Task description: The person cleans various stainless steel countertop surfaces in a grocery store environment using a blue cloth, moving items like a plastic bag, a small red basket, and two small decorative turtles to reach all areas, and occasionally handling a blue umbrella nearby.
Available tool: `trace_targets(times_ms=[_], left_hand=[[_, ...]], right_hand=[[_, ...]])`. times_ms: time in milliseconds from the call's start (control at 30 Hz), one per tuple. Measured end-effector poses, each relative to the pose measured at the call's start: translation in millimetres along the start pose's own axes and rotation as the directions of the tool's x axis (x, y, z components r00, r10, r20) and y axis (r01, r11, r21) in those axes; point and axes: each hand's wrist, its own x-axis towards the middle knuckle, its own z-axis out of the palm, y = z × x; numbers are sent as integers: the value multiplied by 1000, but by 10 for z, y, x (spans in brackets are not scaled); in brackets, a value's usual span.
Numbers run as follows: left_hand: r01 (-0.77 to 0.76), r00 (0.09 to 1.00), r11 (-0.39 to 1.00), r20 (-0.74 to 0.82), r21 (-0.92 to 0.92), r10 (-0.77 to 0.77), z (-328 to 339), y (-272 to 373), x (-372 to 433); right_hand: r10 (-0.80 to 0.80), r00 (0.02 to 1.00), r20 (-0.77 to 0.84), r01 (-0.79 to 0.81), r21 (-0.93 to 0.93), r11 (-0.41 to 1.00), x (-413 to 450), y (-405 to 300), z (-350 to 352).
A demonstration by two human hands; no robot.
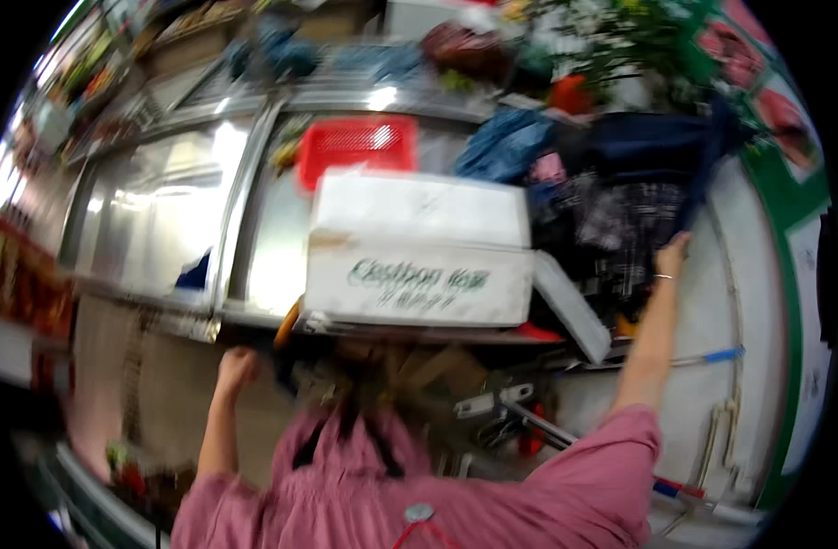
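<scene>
My right hand (673,252), a thin bracelet at its wrist, reaches far out to the right. It grips the lower end of a navy blue cloth (713,158), whose upper part spreads over a dark heap. Below this cloth lies black-and-grey patterned fabric (614,219). My left hand (239,369) hangs curled near the front edge of a metal-framed glass counter (165,206), and nothing shows in it. Between the hands stands a white box (419,250) bearing green writing. The picture is blurred by motion.
A red plastic basket (357,147) sits behind the box, beside a blue plastic bag (505,147). A white slab (573,307) leans at the box's right. Leafy plants (611,41) stand at the back. A metal pole (542,422) slants below, and a white wall (707,302) bounds the right.
</scene>
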Motion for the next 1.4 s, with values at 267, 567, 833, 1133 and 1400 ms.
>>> trace_targets(times_ms=[267, 567, 833, 1133, 1400], left_hand=[[179, 948, 929, -311, 324, -75, -328, -981, 397], [-45, 999, 881, 10, 471, 45, -87, -818, 519], [-24, 985, 958, 172, 287, -27, -1013, -954, 376], [479, 877, 858, -88, 183, -471, -2827, -2663, -283], [559, 807, 823, -159, -104, -568, -2955, -2960, -715]], right_hand=[[112, 989, -92, -120, -86, 989, -537, -419, -404], [79, 963, 259, -266, 845, 465, -2927, -3829, -2642], [-138, 279, 950, -843, 311, 438, -5442, -6425, -2091], [-75, 323, 944, -852, 324, 412, -5336, -6668, -2229], [-282, 234, 930, -810, 348, 473, -5014, -6443, -2419]])
